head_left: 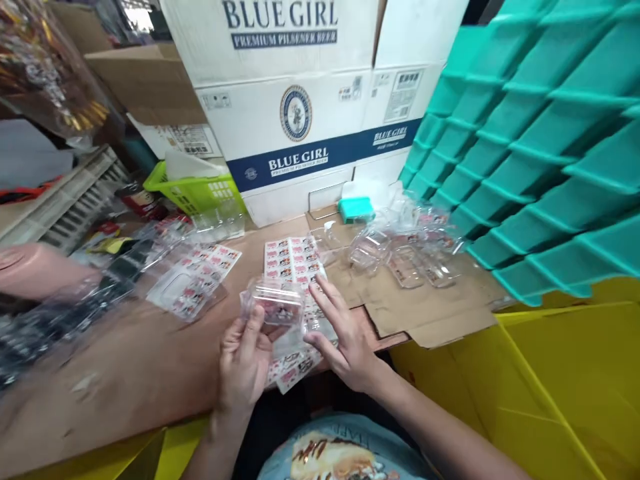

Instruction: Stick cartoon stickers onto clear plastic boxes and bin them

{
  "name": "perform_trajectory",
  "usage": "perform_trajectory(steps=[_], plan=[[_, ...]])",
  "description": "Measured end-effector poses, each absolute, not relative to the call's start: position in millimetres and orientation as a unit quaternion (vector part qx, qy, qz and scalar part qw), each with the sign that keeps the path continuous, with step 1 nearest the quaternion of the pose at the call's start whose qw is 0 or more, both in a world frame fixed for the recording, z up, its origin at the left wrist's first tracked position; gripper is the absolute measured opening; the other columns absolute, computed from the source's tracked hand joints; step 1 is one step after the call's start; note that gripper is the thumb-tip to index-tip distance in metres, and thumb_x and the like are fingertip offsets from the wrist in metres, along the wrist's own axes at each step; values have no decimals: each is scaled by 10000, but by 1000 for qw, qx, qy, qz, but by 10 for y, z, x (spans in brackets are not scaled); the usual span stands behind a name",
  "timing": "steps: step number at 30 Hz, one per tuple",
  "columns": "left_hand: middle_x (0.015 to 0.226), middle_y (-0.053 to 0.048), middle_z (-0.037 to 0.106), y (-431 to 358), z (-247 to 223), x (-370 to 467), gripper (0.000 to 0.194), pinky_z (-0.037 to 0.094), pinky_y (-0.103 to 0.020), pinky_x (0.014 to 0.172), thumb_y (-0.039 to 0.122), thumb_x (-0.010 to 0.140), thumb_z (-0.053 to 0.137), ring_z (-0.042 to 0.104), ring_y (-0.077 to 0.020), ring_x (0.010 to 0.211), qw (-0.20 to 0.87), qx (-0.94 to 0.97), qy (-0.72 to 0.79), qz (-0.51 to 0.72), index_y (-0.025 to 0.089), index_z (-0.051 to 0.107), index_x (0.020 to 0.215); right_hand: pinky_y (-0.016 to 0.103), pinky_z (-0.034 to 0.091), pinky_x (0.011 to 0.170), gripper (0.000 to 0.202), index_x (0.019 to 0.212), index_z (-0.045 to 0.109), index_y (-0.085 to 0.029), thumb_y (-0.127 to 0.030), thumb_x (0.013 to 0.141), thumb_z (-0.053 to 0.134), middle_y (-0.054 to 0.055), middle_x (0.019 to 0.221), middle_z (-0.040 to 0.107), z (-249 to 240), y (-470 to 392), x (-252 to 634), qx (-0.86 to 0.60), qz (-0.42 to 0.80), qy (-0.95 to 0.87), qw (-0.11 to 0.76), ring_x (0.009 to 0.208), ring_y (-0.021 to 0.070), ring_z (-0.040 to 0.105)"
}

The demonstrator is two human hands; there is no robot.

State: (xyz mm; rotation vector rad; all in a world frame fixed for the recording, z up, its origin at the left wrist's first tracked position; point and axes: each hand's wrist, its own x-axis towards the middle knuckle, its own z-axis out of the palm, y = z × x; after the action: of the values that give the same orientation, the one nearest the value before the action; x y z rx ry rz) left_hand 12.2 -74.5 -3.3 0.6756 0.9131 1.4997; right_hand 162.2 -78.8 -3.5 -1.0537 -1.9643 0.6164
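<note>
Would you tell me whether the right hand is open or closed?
Open: the right hand has its fingers spread, beside the clear plastic case that the left hand holds.

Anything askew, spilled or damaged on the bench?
No spill visible. Clear plastic shells lie jumbled on the cardboard, not stacked. Sticker sheets sit skewed by the bench's near edge. Cardboard has a notch, maybe cut or torn.

glossy clear plastic case (pixel 276 303), matt brown cardboard sheet (pixel 425 307), smooth teal plastic bins (pixel 540 133)
</note>
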Motion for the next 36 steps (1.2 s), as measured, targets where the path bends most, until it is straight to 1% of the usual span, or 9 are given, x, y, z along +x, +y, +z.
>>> perform_trajectory(steps=[3, 6, 8, 11, 13, 17, 21, 27, 36], plan=[[1046, -79, 769, -770, 4, 148, 304, 592, -440, 919, 389, 851, 701, 723, -273, 1007, 619, 395, 382, 561, 210, 738, 1093, 424, 480, 1041, 665, 1533, 302, -316, -327, 937, 597, 110, 1407, 510, 94, -531, 1900, -406, 276, -730, 475, 1255, 255, 544], [1219, -102, 705, -726, -28, -103, 451, 546, -444, 999, 336, 870, 680, 695, -252, 1077, 433, 507, 462, 585, 215, 621, 1300, 467, 450, 1030, 558, 1440, 468, -331, -302, 904, 622, 107, 1322, 542, 260, -141, 2605, -486, 70, -703, 515, 1210, 282, 528], [1260, -104, 668, -640, -82, -466, 475, 517, -434, 1033, 325, 863, 683, 671, -242, 1109, 213, 550, 541, 599, 218, 600, 1318, 526, 438, 997, 629, 1422, 516, -219, -369, 836, 689, 168, 1252, 551, 307, 212, 3215, -577, -91, -657, 476, 1184, 343, 517], [1301, -144, 598, -497, -181, -1137, 535, 437, -474, 1093, 367, 837, 705, 570, -288, 1231, -51, 596, 629, 497, 199, 584, 1330, 582, 406, 973, 833, 1392, 535, -6, -468, 742, 775, 355, 1265, 519, 281, 777, 3851, -696, -144, -635, 303, 1251, 444, 455], [1389, -193, 510, -403, -268, -1517, 731, 358, -527, 1134, 425, 780, 756, 464, -345, 1329, -119, 620, 660, 406, 169, 492, 1411, 677, 350, 950, 844, 1402, 533, -28, -517, 752, 759, 402, 1383, 426, 264, 987, 3873, -724, -166, -617, 259, 1322, 494, 377], [1452, -191, 415, -193, -493, -1879, 960, 352, -540, 1123, 458, 703, 808, 404, -372, 1364, -56, 659, 682, 311, 201, 331, 1495, 652, 316, 1047, 751, 1451, 472, -110, -509, 846, 667, 317, 1482, 382, 207, 821, 2991, -575, -183, -729, 324, 1397, 432, 330], [1347, -113, 417, -158, -565, -1789, 844, 437, -438, 1074, 394, 705, 797, 494, -299, 1273, 29, 660, 671, 338, 242, 404, 1436, 586, 426, 1034, 560, 1443, 473, -251, -383, 916, 609, 183, 1456, 474, -29, 603, 1665, -409, 63, -858, 305, 1328, 364, 456], [1439, -79, 364, -622, -293, -1750, 960, 389, -395, 1138, 360, 712, 788, 431, -268, 1351, 112, 711, 622, 309, 316, 266, 1516, 541, 349, 1138, 1223, 1591, 80, -285, -355, 664, 874, 183, 1590, 273, -321, 759, 533, -179, 336, -894, 236, 1455, 365, 306], [1540, -136, 315, -768, -223, -2349, 756, 313, -485, 1170, 441, 832, 686, 308, -316, 1449, 31, 679, 684, 266, 242, 347, 1478, 566, 415, 1071, 1050, 1544, 306, -205, -442, 672, 839, 201, 1406, 466, -311, 611, 287, -189, 318, -904, 216, 1329, 392, 448]])
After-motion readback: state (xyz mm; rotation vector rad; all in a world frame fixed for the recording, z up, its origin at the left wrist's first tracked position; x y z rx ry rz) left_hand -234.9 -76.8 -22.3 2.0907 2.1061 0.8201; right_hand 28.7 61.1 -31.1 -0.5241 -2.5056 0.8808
